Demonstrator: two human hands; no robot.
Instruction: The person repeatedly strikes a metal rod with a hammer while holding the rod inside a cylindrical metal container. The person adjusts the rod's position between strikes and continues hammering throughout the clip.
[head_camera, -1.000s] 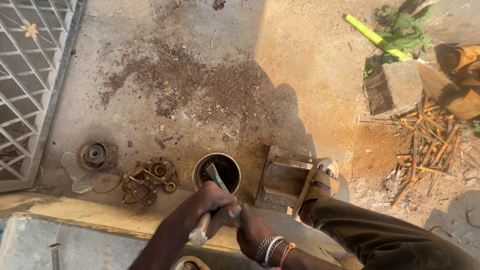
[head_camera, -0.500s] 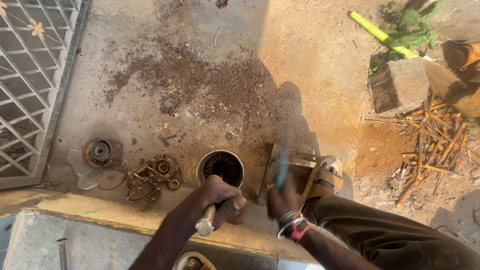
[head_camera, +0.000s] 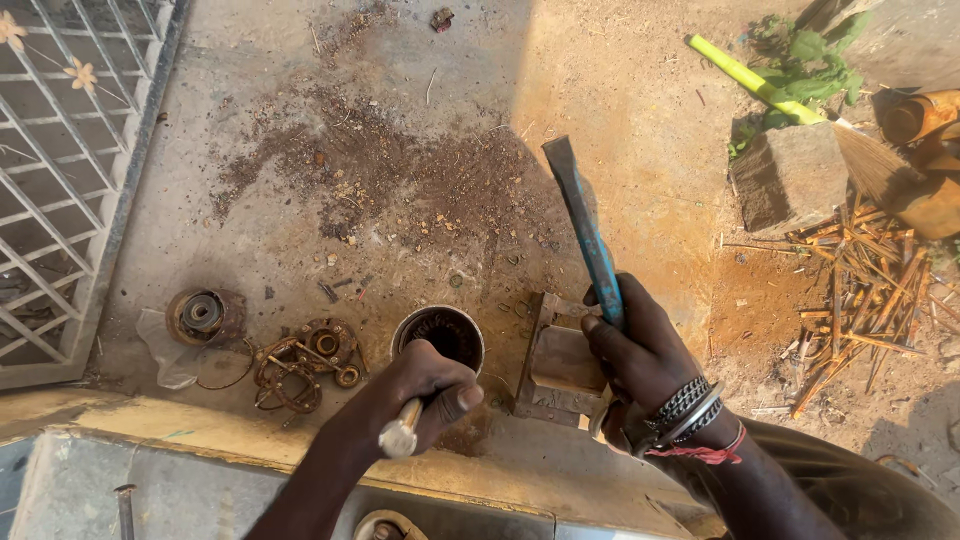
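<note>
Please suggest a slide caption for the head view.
Right hand raises a blue chisel; left hand grips a wooden handle beside a rusty cylinder.

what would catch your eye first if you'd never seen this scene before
The right hand holds a long blue chisel raised over the dusty ground at centre. Just left, the left hand grips a pale wooden handle beside a rusty open cylinder standing on the concrete. Rusted round parts lie further left, near a white metal grille.
</note>
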